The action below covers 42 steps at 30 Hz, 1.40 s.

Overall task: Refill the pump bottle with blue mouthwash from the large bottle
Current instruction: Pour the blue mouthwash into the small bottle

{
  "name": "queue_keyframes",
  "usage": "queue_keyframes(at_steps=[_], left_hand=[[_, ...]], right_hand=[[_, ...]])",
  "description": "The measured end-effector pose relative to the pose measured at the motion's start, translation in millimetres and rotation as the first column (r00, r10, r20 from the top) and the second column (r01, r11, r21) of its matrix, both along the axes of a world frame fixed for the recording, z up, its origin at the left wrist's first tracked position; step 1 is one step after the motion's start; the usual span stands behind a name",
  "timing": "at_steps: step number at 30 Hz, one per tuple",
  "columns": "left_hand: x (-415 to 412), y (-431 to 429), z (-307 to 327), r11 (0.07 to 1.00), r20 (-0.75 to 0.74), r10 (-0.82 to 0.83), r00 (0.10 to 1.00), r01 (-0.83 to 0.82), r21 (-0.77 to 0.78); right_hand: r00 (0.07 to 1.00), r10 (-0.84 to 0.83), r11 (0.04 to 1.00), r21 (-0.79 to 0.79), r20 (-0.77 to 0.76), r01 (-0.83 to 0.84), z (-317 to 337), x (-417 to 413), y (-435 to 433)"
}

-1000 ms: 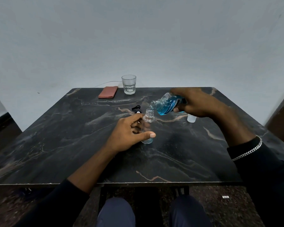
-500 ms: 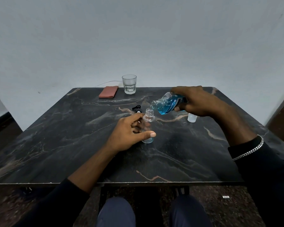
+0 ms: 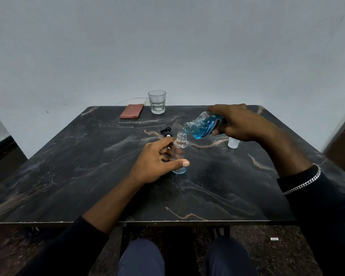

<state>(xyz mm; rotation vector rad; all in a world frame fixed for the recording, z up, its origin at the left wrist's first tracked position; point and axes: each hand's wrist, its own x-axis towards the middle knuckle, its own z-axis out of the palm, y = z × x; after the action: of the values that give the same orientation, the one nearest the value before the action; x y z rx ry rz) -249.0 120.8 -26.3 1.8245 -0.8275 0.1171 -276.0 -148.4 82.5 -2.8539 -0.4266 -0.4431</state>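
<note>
The person sits at a dark marbled desk [image 3: 68,176]. The left hand [image 3: 153,164] wraps its fingers [image 3: 180,162] round a small clear pump bottle [image 3: 180,154], which stands upright near the middle of the desk with its neck open and only a thin blue pool at the bottom. The right hand [image 3: 241,122] grips the large bottle [image 3: 205,124] of blue mouthwash, tipped over so its open mouth sits just above and to the right of the small bottle's neck. The black pump head [image 3: 166,132] lies on the desk just behind the left hand. A small white cap [image 3: 233,142] stands under the right wrist. At the far edge rest a drinking glass [image 3: 157,101] and a reddish folded cloth [image 3: 131,111].
</note>
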Motion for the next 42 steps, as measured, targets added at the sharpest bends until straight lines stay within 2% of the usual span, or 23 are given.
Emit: queue_keyframes(at_steps=[42], left_hand=[[-1.6, 0.2, 2.3, 1.000, 0.007, -0.013, 1.000, 0.013, -0.018]], right_hand=[[1.000, -0.015, 0.999, -0.032, 0.006, 0.016, 1.0, -0.6, 2.5]])
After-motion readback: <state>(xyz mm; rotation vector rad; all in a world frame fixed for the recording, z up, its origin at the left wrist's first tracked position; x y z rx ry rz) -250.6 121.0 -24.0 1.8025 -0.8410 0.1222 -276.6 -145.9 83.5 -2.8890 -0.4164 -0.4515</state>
